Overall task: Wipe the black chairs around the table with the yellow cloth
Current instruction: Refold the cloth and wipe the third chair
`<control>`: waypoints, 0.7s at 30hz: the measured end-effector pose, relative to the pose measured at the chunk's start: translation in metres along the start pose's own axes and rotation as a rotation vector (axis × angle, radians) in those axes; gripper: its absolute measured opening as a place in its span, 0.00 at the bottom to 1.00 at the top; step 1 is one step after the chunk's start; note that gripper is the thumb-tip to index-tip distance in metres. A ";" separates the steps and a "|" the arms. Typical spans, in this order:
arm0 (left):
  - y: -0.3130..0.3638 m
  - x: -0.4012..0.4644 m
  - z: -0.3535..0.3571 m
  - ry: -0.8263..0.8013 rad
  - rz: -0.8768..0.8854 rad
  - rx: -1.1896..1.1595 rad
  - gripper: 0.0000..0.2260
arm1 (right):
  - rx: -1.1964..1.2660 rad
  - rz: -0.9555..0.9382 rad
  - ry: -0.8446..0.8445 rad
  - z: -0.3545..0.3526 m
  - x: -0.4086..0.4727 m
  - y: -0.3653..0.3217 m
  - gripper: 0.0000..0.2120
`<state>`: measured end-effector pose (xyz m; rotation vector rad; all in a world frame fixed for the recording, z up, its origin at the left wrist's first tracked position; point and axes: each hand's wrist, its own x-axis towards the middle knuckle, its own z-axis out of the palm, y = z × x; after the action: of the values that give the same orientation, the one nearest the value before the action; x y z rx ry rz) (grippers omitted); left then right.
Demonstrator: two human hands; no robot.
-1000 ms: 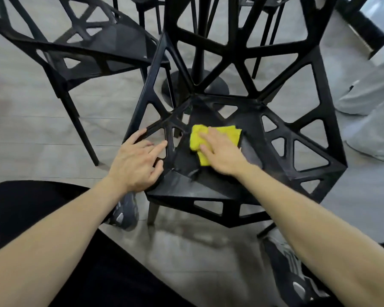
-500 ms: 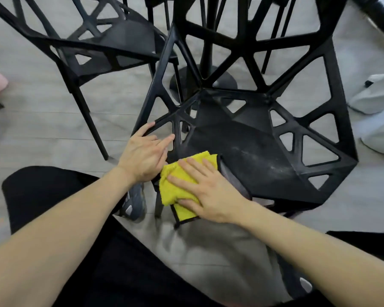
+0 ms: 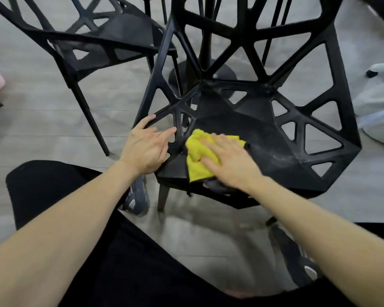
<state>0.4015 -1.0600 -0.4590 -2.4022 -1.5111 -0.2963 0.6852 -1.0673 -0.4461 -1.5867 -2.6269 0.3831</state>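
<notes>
Head view. 1 near chair (image 3: 264, 138): black, open lattice frame, dusty seat. 1 cloth (image 3: 197, 156): yellow, crumpled, lying on the seat's front left part. Right hand (image 3: 228, 160): flat on the cloth, fingers straight and slightly spread, pressing it down; cloth shows beyond the fingertips and to their left. Left hand (image 3: 145, 147): rests on the chair's left frame edge, thumb and fingers loosely extended against the struts, just beside the cloth, not touching it. 1 second chair (image 3: 102, 41): black, upper left, standing apart. Table base (image 3: 224, 74): round, behind the near chair. Floor (image 3: 42, 120): grey. No writing legible.
</notes>
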 end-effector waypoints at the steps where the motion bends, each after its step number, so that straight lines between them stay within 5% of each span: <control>1: 0.002 0.000 -0.001 -0.007 -0.012 0.004 0.19 | -0.005 0.124 -0.057 -0.009 0.003 0.029 0.37; 4: 0.001 0.003 -0.003 -0.021 -0.024 0.011 0.20 | -0.068 0.346 0.020 -0.021 -0.002 0.058 0.37; 10: -0.007 -0.001 -0.002 -0.015 0.022 -0.074 0.16 | 0.005 0.057 0.143 0.026 -0.008 -0.111 0.34; 14: -0.003 -0.002 -0.004 -0.029 0.015 -0.070 0.10 | -0.053 -0.037 0.190 0.020 -0.039 -0.043 0.31; 18: 0.005 0.003 -0.005 0.014 -0.029 -0.061 0.10 | -0.080 0.354 0.177 -0.013 -0.069 0.072 0.31; 21: 0.003 0.001 0.000 0.013 -0.030 -0.039 0.10 | -0.119 0.508 0.190 -0.012 -0.055 0.049 0.33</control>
<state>0.4049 -1.0607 -0.4590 -2.4044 -1.5503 -0.3505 0.7556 -1.0921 -0.4415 -2.2009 -2.1202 0.0837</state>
